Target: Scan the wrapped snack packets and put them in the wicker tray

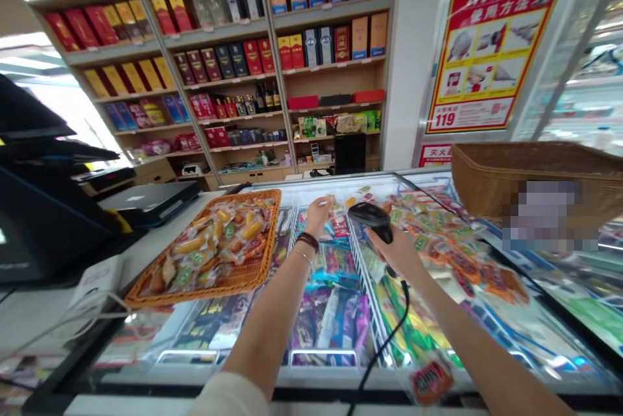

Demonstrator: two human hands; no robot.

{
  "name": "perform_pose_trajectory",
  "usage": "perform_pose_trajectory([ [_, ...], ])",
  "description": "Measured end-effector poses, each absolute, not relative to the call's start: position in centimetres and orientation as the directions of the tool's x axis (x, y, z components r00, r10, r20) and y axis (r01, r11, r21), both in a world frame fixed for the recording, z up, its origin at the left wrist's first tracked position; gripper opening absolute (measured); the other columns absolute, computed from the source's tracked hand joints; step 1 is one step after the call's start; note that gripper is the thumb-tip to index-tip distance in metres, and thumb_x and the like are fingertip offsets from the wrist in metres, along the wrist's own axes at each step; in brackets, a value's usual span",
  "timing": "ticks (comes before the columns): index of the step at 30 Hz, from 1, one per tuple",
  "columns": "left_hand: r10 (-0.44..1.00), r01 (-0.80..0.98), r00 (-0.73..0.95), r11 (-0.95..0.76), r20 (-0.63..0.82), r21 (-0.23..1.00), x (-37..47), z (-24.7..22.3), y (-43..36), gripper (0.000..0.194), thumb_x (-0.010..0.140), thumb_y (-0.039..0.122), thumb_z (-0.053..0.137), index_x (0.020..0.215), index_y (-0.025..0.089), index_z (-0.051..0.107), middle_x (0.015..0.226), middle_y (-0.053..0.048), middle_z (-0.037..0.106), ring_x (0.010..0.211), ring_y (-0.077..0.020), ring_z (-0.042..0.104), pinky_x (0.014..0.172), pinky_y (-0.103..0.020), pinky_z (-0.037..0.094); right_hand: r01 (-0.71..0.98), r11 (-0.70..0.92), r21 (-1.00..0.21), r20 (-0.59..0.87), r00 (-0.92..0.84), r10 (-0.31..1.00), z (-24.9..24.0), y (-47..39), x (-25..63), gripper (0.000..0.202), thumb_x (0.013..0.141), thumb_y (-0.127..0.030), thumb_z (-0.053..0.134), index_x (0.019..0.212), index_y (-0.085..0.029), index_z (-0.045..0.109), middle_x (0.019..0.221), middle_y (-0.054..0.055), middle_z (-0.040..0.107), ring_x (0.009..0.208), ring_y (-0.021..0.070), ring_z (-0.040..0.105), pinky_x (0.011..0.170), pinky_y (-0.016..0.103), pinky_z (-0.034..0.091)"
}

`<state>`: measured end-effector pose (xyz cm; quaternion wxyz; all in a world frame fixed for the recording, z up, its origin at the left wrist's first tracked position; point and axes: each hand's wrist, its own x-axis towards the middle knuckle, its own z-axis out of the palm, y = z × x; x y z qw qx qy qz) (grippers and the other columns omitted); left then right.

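Observation:
My right hand [395,248] is wrapped round the handle of a black barcode scanner [368,213], whose cable [403,318] hangs down toward me. To its left, my left hand [318,213] reaches forward with its fingers pinched together; a small packet may be at the fingertips, but I cannot make it out. Both hands are above a chest freezer [335,395] holding wrapped ice creams [331,325] in white wire baskets. Many small wrapped snacks [450,254] lie spread out at the right. An orange wicker tray [269,254] of wrapped snacks [221,231] stands at the left.
A brown basket [487,185] stands at the right. One red packet [431,380] lies at the near edge. Left are a flat black device [156,198], a dark machine [43,195] and a white box with cables [100,280]. Shelves of boxed goods [238,62] line the back.

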<state>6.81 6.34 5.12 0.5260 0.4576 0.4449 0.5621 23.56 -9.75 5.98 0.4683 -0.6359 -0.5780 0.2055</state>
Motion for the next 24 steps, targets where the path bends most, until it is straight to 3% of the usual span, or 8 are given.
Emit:
perform_pose_trajectory([
  [8, 0.989, -0.153, -0.07, -0.142, 0.132, 0.978, 4.7, 7.2, 4.7, 0.035, 0.081, 0.039, 0.08, 0.102, 0.014, 0.068, 0.072, -0.003, 0.07, 0.048, -0.0049, 0.052, 0.058, -0.021, 0.05, 0.692, 0.095, -0.716, 0.298, 0.18, 0.938, 6.5, -10.4, 22.0, 0.035, 0.085, -0.056, 0.052, 0.08, -0.023, 0.062, 0.049, 0.003, 0.058, 0.049, 0.0248, 0.062, 0.052, 0.03, 0.039],
  [14, 0.978, -0.132, -0.063, -0.203, 0.196, 0.97, 4.2, 6.9, 4.5, 0.027, 0.084, 0.034, 0.077, 0.099, 0.014, 0.067, 0.069, -0.001, 0.067, 0.049, -0.0059, 0.053, 0.056, -0.02, 0.05, 0.691, 0.096, -0.716, 0.274, 0.152, 0.95, 6.8, -10.6, 21.9, 0.035, 0.086, -0.055, 0.051, 0.082, -0.022, 0.062, 0.049, 0.002, 0.057, 0.047, 0.0235, 0.06, 0.051, 0.029, 0.037],
  [24, 0.971, -0.13, -0.087, -0.233, 0.223, 0.964, 1.8, 8.6, 4.6, 0.032, 0.081, 0.035, 0.079, 0.102, 0.015, 0.066, 0.072, -0.002, 0.069, 0.049, -0.0056, 0.053, 0.054, -0.019, 0.048, 0.683, 0.158, -0.714, 0.309, 0.104, 0.945, 8.1, -10.2, 20.5, 0.032, 0.085, -0.055, 0.052, 0.076, -0.025, 0.057, 0.045, 0.0, 0.054, 0.044, 0.0217, 0.057, 0.05, 0.03, 0.039],
])
